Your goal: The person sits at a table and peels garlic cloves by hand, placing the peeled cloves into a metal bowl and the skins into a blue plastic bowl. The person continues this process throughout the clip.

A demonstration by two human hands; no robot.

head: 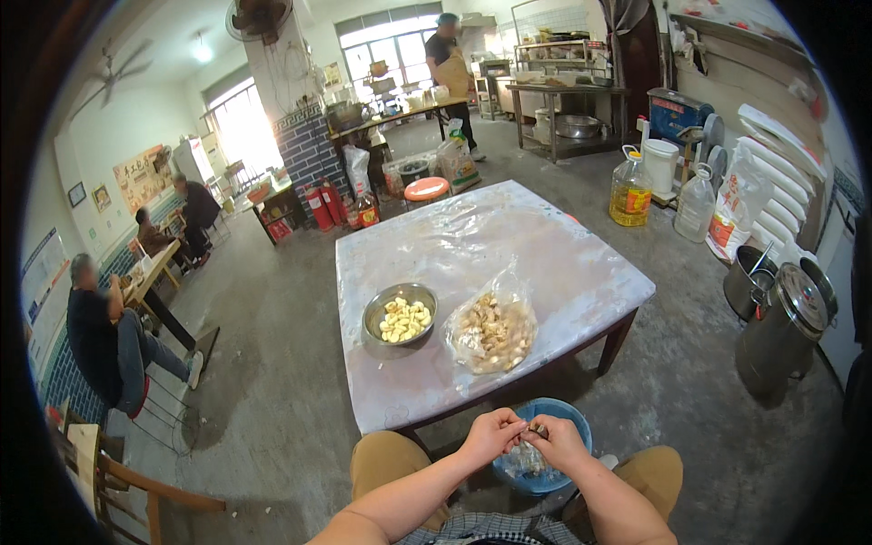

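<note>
My left hand (pixel 496 433) and my right hand (pixel 553 439) meet above a blue plastic basin (pixel 580 424) on the floor between my knees. A small brownish piece, perhaps garlic, is pinched between the fingers of both hands; the fingers partly hide it. Pale skins and a clear plastic bag or film (pixel 524 463) lie in the basin. On the table (pixel 402 381) in front of me stands a steel bowl (pixel 371 320) with several peeled garlic cloves (pixel 407 319). To its right, a clear plastic bag (pixel 507 279) holds many unpeeled cloves (pixel 496 330).
Right of the table are steel pots (pixel 780 347) and plastic jugs (pixel 630 191) on the floor. An orange stool (pixel 427 189) stands behind the table. A person (pixel 449 65) stands farther back; others sit along the left wall. A wooden chair (pixel 160 487) is at lower left.
</note>
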